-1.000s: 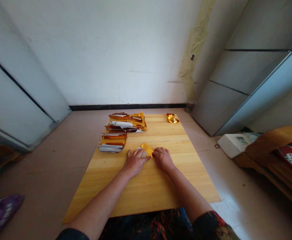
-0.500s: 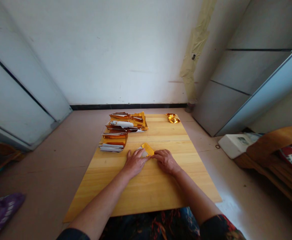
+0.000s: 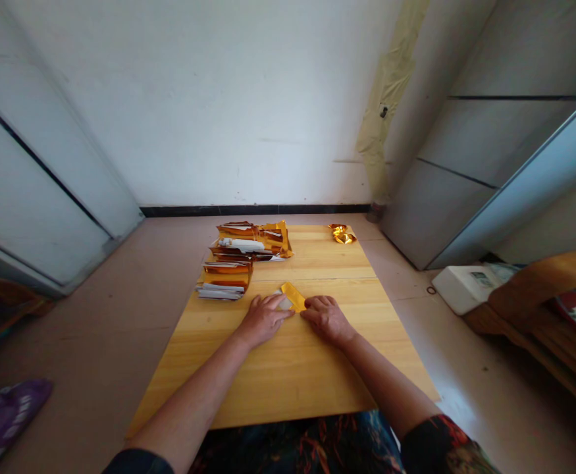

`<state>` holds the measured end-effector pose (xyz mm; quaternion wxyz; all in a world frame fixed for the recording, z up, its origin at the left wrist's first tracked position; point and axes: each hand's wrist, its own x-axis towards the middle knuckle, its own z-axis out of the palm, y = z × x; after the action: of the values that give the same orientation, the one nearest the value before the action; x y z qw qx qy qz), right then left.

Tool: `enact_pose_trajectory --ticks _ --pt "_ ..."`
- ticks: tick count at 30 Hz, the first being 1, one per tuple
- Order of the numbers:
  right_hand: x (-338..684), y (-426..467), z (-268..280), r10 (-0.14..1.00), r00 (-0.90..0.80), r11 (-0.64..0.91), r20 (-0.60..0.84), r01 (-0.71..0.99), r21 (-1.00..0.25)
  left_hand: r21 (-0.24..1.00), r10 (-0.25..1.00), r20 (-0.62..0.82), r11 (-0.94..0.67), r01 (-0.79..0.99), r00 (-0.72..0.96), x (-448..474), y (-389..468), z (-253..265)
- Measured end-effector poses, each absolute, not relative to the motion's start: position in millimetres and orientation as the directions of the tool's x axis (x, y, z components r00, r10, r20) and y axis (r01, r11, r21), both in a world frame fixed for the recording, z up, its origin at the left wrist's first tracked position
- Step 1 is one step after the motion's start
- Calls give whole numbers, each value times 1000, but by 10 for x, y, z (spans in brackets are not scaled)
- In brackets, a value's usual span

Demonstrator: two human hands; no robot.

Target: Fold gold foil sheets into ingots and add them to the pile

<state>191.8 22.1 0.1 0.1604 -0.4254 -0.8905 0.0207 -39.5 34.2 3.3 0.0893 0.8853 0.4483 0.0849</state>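
Observation:
A partly folded sheet of gold foil paper (image 3: 294,296), gold outside with a pale side showing, lies on the wooden board between my hands. My left hand (image 3: 264,318) rests flat over its left part, fingers stretched out and pressing it down. At the right-hand corner, my right hand (image 3: 328,320) has its fingers curled together on the paper's edge. The fingertips partly hide that corner. Two folded shiny gold paper pieces (image 3: 341,234) sit at the far right of the board.
Stacks of gold and white paper (image 3: 226,276) stand at the board's far left, with a white roll-like piece (image 3: 241,245) among them. The wooden board (image 3: 288,382) reaches from my lap toward the wall. A white box (image 3: 465,288) and wooden furniture are at right, a purple bag (image 3: 8,418) at left.
My left hand has shifted slightly left, and its fingertips have come apart from my right hand. The foil paper stays in nearly the same place.

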Motion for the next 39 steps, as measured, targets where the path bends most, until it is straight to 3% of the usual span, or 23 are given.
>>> enact_pose_trajectory --ticks 14,20,28,34,39 --pt "1909 211 -46 780 -562 619 275 757 -210 233 829 146 -559 795 540 -328 294 76" --pt "1907 218 -54 784 -555 615 278 756 -225 150 808 234 -579 801 541 -255 178 179" --pt "1849 151 50 823 -525 565 219 797 -214 105 783 200 -614 782 589 -145 131 250" --pt "1763 74 95 858 -483 510 176 842 -176 160 755 257 -649 744 603 -92 64 128" --pt "1712 12 163 873 -470 486 133 861 -148 200 815 206 -577 792 542 -9 12 22"
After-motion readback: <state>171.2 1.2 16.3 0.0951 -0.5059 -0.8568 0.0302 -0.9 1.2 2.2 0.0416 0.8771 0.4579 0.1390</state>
